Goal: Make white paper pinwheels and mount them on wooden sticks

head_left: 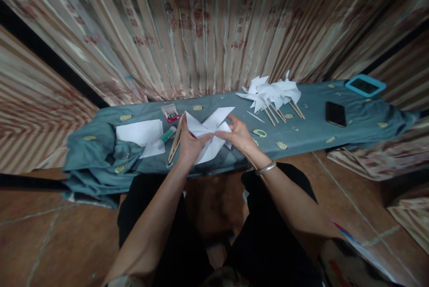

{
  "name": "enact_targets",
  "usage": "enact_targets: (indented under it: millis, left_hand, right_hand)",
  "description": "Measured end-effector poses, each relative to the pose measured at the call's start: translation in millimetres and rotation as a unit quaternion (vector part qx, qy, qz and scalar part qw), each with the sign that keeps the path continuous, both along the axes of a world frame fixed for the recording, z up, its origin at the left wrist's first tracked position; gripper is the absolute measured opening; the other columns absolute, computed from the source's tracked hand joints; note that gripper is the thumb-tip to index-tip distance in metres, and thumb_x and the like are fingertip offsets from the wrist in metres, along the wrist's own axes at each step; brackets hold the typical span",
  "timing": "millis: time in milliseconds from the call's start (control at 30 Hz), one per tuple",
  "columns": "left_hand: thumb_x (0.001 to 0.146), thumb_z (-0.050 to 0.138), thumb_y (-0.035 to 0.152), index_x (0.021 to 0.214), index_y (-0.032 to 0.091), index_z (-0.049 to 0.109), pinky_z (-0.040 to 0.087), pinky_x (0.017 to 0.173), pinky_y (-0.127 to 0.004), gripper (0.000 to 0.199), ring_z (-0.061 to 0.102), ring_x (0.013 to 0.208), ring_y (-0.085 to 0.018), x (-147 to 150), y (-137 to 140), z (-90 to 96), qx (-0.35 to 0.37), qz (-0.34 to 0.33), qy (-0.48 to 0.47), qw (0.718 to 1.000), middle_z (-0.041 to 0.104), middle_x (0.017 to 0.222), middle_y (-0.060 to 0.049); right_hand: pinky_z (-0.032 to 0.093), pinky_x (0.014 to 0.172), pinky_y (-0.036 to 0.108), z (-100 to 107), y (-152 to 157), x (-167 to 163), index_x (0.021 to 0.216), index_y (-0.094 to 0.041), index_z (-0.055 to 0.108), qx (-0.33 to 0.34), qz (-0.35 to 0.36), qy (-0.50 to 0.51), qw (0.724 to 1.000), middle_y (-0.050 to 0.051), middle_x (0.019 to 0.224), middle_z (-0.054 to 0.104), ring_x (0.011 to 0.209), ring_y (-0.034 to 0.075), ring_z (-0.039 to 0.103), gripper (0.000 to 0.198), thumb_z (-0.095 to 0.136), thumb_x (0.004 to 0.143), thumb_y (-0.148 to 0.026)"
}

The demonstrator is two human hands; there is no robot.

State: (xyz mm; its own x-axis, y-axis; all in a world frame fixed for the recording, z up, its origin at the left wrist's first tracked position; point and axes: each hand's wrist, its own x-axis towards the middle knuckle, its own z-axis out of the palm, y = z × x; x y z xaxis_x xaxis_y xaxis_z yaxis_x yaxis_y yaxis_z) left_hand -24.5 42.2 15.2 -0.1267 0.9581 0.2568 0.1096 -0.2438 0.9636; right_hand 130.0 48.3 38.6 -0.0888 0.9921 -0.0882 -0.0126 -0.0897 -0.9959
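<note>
A white paper pinwheel [217,118] without a stick is held between both my hands, over the near side of the cloth. My left hand [193,144] grips its left blade, the thumb pressing toward the centre. From the right, my right hand [239,135] pinches the paper near the middle, its thumb almost meeting the left one. Wooden sticks [174,144] lie just left of my left hand. Beside them are a green glue stick [167,134] and a small red box [171,115] of metal pins, its lid up. White paper sheets [139,132] lie farther left.
Several finished white pinwheels [268,92] on wooden sticks lie at the back right. Green-handled scissors [259,133] rest right of my right hand. Farther along are a dark phone [335,114] and a blue-framed device [365,85]. A pleated curtain [201,32] hangs behind the cloth-covered surface [311,135].
</note>
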Motion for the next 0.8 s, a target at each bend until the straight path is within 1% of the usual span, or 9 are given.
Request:
enact_targets:
  millis: [33, 100, 133, 200, 267, 333, 467, 667, 800]
  left_hand:
    - [0.06, 0.078, 0.027, 0.14, 0.018, 0.031, 0.051, 0.096, -0.043, 0.093, 0.061, 0.114, -0.026, 2, -2, 3.9, -0.018, -0.009, -0.062, 0.998, 0.059, 0.131, -0.014]
    - [0.058, 0.079, 0.027, 0.131, 0.018, 0.044, 0.054, 0.091, -0.042, 0.081, 0.066, 0.105, -0.026, 4, -5, 10.9, -0.069, -0.035, -0.177, 0.981, 0.066, 0.12, -0.011]
    - [0.057, 0.079, 0.027, 0.123, 0.017, 0.052, 0.054, 0.088, -0.041, 0.072, 0.067, 0.1, -0.025, 4, -7, 13.6, -0.095, -0.047, -0.212, 0.972, 0.07, 0.113, -0.01]
    - [0.054, 0.081, 0.03, 0.103, 0.015, 0.064, 0.055, 0.084, -0.04, 0.054, 0.07, 0.089, -0.025, 3, -9, 16.8, -0.147, -0.064, -0.243, 0.957, 0.074, 0.098, -0.008]
    - [0.049, 0.084, 0.033, 0.086, 0.014, 0.069, 0.056, 0.08, -0.04, 0.044, 0.07, 0.078, -0.024, 1, -10, 17.6, -0.19, -0.073, -0.238, 0.95, 0.075, 0.085, -0.008]
    - [0.044, 0.087, 0.035, 0.077, 0.013, 0.071, 0.055, 0.076, -0.039, 0.043, 0.069, 0.071, -0.023, -1, -10, 16.5, -0.2, -0.074, -0.218, 0.952, 0.075, 0.077, -0.007]
    - [0.044, 0.087, 0.031, 0.077, 0.012, 0.073, 0.054, 0.074, -0.035, 0.042, 0.068, 0.07, -0.021, -6, -9, 12.0, -0.164, -0.062, -0.198, 0.964, 0.075, 0.077, -0.006]
    - [0.045, 0.087, 0.029, 0.076, 0.011, 0.072, 0.054, 0.071, -0.034, 0.039, 0.068, 0.069, -0.021, -11, -10, 4.9, -0.159, -0.019, -0.17, 0.972, 0.073, 0.073, -0.005]
    - [0.048, 0.086, 0.028, 0.077, 0.012, 0.07, 0.055, 0.072, -0.034, 0.037, 0.068, 0.072, -0.022, -14, -10, 1.3, -0.153, -0.003, -0.161, 0.975, 0.073, 0.075, -0.004]
  right_hand:
    - [0.058, 0.074, 0.04, 1, 1, 0, 0.126, -0.016, 0.046, 0.003, -0.002, 0.002, 1.0, 0.003, 0.083, 0.075, 0.074, 0.024, 0.072, 0.079, 0.078, 0.055, -0.03]
    - [0.058, 0.074, 0.04, 3, 2, -1, 0.122, -0.016, 0.048, 0.01, -0.004, 0.013, 1.0, 0.003, 0.081, 0.075, 0.074, 0.024, 0.072, 0.078, 0.08, 0.053, -0.033]
    - [0.058, 0.074, 0.04, 4, 3, -1, 0.12, -0.016, 0.048, 0.013, -0.003, 0.02, 1.0, 0.002, 0.08, 0.075, 0.073, 0.024, 0.072, 0.078, 0.081, 0.052, -0.034]
    - [0.058, 0.072, 0.038, 6, 4, -2, 0.117, -0.017, 0.049, 0.021, -0.001, 0.033, 0.999, 0.001, 0.077, 0.075, 0.071, 0.023, 0.071, 0.076, 0.082, 0.051, -0.033]
    - [0.057, 0.069, 0.035, 6, 4, -2, 0.116, -0.017, 0.05, 0.027, 0.002, 0.037, 0.999, 0.0, 0.075, 0.074, 0.068, 0.021, 0.071, 0.074, 0.082, 0.051, -0.032]
    - [0.057, 0.065, 0.033, 5, 4, -2, 0.115, -0.018, 0.05, 0.033, 0.009, 0.034, 0.999, -0.001, 0.073, 0.073, 0.065, 0.02, 0.07, 0.073, 0.082, 0.051, -0.031]
    - [0.057, 0.063, 0.031, 1, 3, -4, 0.116, -0.018, 0.05, 0.041, 0.033, 0.02, 0.998, -0.002, 0.074, 0.073, 0.064, 0.019, 0.069, 0.069, 0.079, 0.054, -0.027]
    - [0.055, 0.059, 0.028, -3, 2, -7, 0.12, -0.019, 0.049, 0.047, 0.052, 0.002, 0.998, -0.002, 0.076, 0.074, 0.063, 0.019, 0.069, 0.068, 0.077, 0.058, -0.023]
    - [0.053, 0.057, 0.026, -4, 1, -10, 0.122, -0.019, 0.051, 0.062, 0.057, -0.041, 0.996, -0.001, 0.078, 0.074, 0.062, 0.017, 0.068, 0.064, 0.074, 0.062, -0.021]
